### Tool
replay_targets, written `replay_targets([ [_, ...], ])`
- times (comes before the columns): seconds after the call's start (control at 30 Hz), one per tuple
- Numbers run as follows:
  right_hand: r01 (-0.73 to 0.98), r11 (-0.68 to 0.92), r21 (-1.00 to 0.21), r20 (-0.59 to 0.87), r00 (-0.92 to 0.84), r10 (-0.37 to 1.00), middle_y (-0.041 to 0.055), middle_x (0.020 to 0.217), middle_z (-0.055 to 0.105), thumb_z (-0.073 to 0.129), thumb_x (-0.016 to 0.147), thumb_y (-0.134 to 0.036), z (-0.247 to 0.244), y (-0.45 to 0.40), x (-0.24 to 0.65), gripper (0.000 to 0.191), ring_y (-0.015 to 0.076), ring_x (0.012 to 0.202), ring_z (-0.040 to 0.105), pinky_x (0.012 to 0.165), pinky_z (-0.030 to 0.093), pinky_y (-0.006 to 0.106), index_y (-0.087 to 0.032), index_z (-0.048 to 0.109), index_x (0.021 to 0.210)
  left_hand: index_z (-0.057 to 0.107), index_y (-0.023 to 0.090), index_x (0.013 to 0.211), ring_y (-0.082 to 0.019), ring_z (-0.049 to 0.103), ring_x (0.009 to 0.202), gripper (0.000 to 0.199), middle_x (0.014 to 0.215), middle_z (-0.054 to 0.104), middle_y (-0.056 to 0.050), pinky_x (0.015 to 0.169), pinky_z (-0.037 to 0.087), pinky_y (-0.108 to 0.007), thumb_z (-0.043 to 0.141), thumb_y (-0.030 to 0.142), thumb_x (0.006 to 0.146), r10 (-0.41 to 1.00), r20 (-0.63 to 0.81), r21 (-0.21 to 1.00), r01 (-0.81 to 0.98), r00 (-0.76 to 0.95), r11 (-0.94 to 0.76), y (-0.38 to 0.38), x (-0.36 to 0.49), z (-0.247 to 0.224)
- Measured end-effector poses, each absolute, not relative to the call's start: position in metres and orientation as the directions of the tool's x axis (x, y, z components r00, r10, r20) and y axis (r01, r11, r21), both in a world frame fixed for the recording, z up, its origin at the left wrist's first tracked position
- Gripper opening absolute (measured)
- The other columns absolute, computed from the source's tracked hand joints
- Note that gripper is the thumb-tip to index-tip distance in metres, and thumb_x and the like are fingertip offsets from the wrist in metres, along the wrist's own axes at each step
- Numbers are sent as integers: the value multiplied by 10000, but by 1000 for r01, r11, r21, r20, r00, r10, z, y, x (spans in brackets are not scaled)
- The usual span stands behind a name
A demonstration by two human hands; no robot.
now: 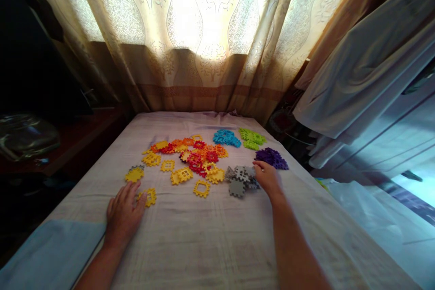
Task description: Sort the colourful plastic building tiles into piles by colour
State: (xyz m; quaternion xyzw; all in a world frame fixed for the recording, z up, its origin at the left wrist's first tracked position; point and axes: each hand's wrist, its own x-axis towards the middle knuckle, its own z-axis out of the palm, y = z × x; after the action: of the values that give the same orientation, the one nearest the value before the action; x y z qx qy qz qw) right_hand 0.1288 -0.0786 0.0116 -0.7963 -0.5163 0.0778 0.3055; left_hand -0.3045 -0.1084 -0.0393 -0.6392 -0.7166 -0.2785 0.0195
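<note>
My left hand (125, 213) lies on the cloth with its fingers apart, holding nothing. Its fingertips are close to a solid yellow interlocking tile (134, 174), and the thumb is beside a yellow window tile (151, 196). At the right edge of a pile of grey interlocking tiles (237, 187), my right hand (267, 177) is closed with its fingers curled in. What it holds, if anything, is hidden. Just behind that hand sits a purple tile pile (272, 157). Red tiles (197, 162) lie mixed with orange and yellow ones in the middle.
Blue tiles (226, 137) and green tiles (251, 138) form separate piles farther back. A yellow frame tile (201, 188) lies nearer me. The pale cloth (190, 244) covers the table. Curtains (190, 72) hang behind, clothes (353, 68) at right, and blue fabric (50, 253) lies front left.
</note>
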Motion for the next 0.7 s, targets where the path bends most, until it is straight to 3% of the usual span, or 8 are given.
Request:
replay_targets([
  [0.13, 811, -66, -581, 331, 310, 891, 77, 998, 730, 449, 844, -295, 26, -79, 80, 340, 194, 818, 669, 803, 503, 313, -200, 733, 1006, 591, 211, 1244, -291, 487, 1274, 456, 1343, 567, -136, 1093, 337, -503, 367, 389, 889, 883, 410, 411, 911, -230, 47, -109, -303, -43],
  [0.23, 820, 165, -548, 360, 54, 931, 70, 1006, 721, 464, 868, -284, 31, -77, 19, 300, 185, 846, 663, 811, 497, 296, -208, 725, 995, 587, 202, 1230, -279, 497, 1273, 446, 1333, 576, -132, 1106, 348, -475, 388, 378, 872, 854, 456, 467, 884, -250, 10, -107, -306, -48],
  [0.4, 811, 421, -406, 255, -342, 904, 51, 1084, 699, 459, 911, -238, 32, -60, -84, 283, 173, 937, 648, 827, 483, 273, -247, 711, 1039, 552, 158, 1246, -249, 524, 1263, 475, 1332, 579, -147, 1115, 378, -432, 358, 398, 885, 802, 499, 611, 790, -328, -57, -103, -315, -52],
  [0.5, 753, 570, -329, 237, -519, 821, 46, 1212, 660, 447, 905, -177, 28, -39, -130, 340, 175, 1072, 600, 921, 454, 286, -238, 673, 1152, 529, 164, 1268, -233, 517, 1276, 469, 1346, 570, -137, 1127, 371, -415, 359, 388, 893, 780, 485, 662, 748, -396, -32, -102, -317, -53],
  [0.7, 701, 694, -166, 181, -670, 720, 70, 1445, 482, 473, 897, -190, 20, 2, -190, 422, 248, 1337, 373, 1072, 332, 456, -253, 569, 1304, 485, 168, 1318, -232, 507, 1289, 474, 1370, 552, -139, 1118, 382, -416, 367, 365, 904, 766, 493, 665, 746, -412, -26, -101, -317, -55],
])
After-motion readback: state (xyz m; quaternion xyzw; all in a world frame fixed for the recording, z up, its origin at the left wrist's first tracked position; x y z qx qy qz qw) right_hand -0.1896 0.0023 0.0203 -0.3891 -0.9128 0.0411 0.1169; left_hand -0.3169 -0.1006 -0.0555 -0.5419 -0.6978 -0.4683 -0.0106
